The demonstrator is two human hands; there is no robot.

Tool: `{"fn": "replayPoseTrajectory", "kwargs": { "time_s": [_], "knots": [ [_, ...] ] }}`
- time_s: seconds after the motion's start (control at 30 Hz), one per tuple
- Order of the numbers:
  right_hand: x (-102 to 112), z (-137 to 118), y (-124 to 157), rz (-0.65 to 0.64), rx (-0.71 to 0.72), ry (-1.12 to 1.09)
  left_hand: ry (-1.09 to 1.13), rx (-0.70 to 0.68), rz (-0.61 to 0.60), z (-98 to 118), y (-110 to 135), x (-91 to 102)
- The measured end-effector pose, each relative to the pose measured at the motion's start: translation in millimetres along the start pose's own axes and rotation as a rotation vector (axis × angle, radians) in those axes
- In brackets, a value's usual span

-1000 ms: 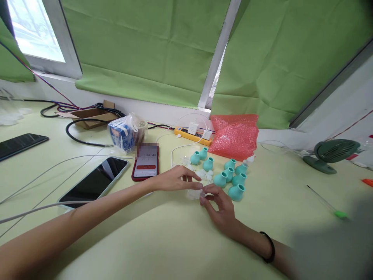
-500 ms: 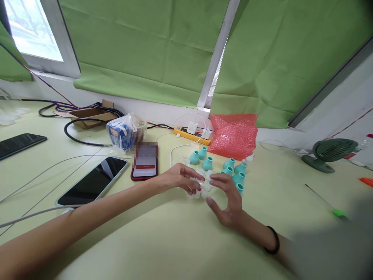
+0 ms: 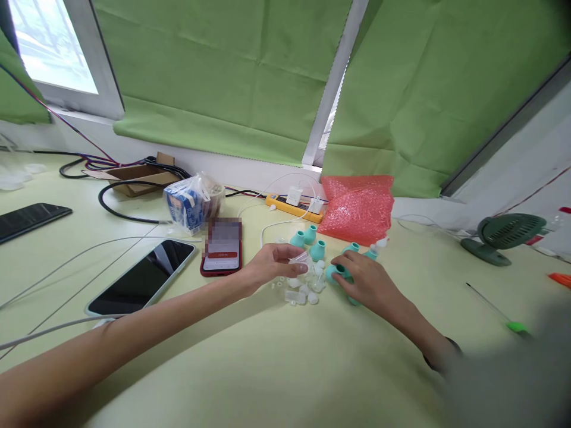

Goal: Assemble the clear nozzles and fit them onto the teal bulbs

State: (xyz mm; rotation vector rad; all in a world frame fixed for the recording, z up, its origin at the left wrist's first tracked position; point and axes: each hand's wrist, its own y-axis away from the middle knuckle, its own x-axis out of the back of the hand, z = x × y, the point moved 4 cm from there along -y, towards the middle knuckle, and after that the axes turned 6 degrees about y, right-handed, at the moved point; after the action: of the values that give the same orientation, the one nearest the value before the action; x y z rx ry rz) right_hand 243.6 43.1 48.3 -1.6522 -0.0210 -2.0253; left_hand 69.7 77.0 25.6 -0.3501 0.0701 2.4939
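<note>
My left hand is closed around a clear plastic piece, pinched between thumb and fingers just above the table. Below it lie several small clear and white plastic parts. My right hand has its fingers closed on a teal rubber bulb, whose open neck points toward the thumb side. Several other teal bulbs stand beyond the hands. A few more near my right hand are partly hidden behind it.
Left of my hands lie a red-cased phone and a larger phone. Behind are a yellow power strip and a red bubble-wrap bag. On the right are a green fan and a green-handled screwdriver.
My right hand has moved right, away from the clear parts, and closed on a teal bulb. My left hand has lifted slightly with the clear plastic piece.
</note>
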Motion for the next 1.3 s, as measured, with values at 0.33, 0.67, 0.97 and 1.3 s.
{"fn": "replayPoseTrajectory", "kwargs": {
  "time_s": [0.33, 0.67, 0.97, 1.3],
  "knots": [
    [20.3, -63.3, 21.7, 0.228, 0.204, -0.809, 0.073, -0.107, -0.085, 0.8, 18.1, -29.6],
    [14.5, -66.1, 26.4, 0.418, 0.182, -0.779, -0.23, -0.231, 0.156, -23.3, 39.3, -36.8],
    [-4.1, -52.0, 15.8, 0.036, -0.229, -1.253, -0.474, -0.323, 0.069, -22.8, 46.1, -43.9],
    [9.0, -47.9, 15.6, 0.029, -0.019, -1.044, -0.631, -0.351, -0.011, -28.6, 41.4, -39.7]
  ]
}}
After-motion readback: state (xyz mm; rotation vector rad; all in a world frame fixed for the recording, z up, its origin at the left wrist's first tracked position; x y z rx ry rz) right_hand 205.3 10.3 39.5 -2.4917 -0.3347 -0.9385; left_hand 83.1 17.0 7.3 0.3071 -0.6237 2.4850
